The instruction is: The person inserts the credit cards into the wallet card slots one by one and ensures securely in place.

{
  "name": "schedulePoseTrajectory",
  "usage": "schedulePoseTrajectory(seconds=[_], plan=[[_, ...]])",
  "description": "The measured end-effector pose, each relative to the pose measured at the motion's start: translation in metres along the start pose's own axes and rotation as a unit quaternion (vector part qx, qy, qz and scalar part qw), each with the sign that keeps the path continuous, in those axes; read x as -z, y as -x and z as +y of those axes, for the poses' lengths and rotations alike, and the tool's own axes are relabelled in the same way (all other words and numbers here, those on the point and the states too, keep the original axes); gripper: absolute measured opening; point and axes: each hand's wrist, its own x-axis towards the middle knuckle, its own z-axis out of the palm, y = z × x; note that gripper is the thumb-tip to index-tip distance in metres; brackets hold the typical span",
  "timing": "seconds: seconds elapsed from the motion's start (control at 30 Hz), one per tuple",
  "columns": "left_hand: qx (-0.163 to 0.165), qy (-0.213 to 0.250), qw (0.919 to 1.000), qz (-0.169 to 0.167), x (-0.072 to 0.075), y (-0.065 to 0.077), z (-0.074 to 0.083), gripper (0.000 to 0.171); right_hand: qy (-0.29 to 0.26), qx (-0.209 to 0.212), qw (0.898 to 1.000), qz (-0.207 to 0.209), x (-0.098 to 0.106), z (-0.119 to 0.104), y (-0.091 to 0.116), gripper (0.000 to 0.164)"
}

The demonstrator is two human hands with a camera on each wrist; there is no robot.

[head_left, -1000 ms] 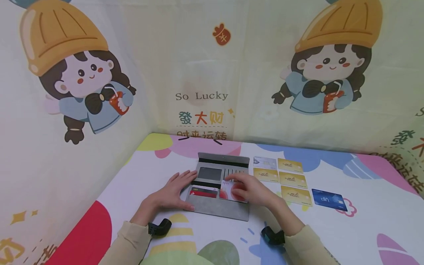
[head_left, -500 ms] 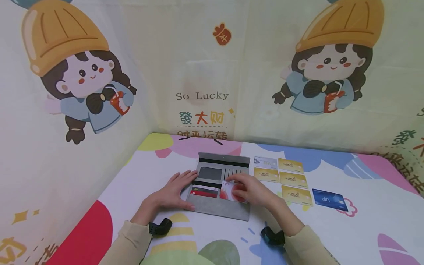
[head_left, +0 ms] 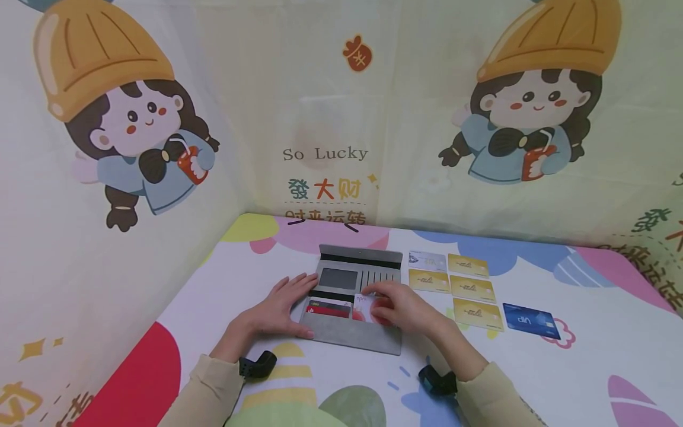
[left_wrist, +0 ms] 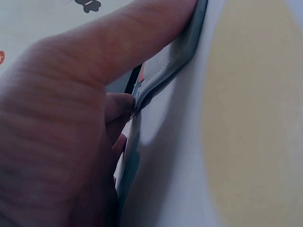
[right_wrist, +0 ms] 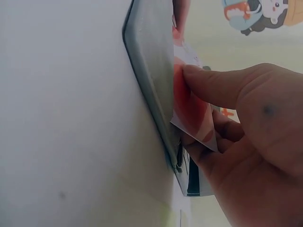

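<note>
A grey wallet (head_left: 352, 339) lies unfolded on the table, its upper flap showing a dark window and a row of card slots. My left hand (head_left: 274, 309) rests along the wallet's left edge with fingers spread; its thumb (left_wrist: 142, 33) lies on the lower corner in the left wrist view. Between thumb and fingers, my right hand (head_left: 411, 308) pinches a white bank card with red circles (right_wrist: 189, 101). The card's lower part is hidden in the wallet's lower right pocket. Beside it, a red and dark card (head_left: 328, 310) sits in the lower left pocket.
Right of the wallet lie several gold cards (head_left: 475, 314) in two columns, with a silver card (head_left: 427, 261) at the top left of them. A blue VIP card (head_left: 530, 321) lies farther right. A printed cloth backdrop (head_left: 325, 118) rises behind the table.
The red-and-white card has slid slightly down toward the wallet's lower edge, and my right thumb has shifted a little on it. My left hand stays in place.
</note>
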Motion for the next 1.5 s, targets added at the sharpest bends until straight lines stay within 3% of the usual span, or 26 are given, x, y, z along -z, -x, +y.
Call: schedulePoseTrajectory(seconds=[0.93,1.23,1.5], plan=[[-0.001,-0.003,1.0000,-0.003,0.0013,-0.0030,0.0008,0.107,0.091,-0.009,0.995,0.040,0.0030,-0.0037,0.0031,0.027],[-0.005,-0.004,1.0000,-0.003,0.0003,-0.0021,-0.0008,0.106,0.088,0.023,0.995,0.031,0.0025,-0.0033,0.0043,0.027],[-0.009,-0.001,1.0000,-0.001,0.0010,-0.0013,-0.0003,0.106,0.092,0.016,0.995,0.028,0.0020,-0.0040,0.0044,0.027]])
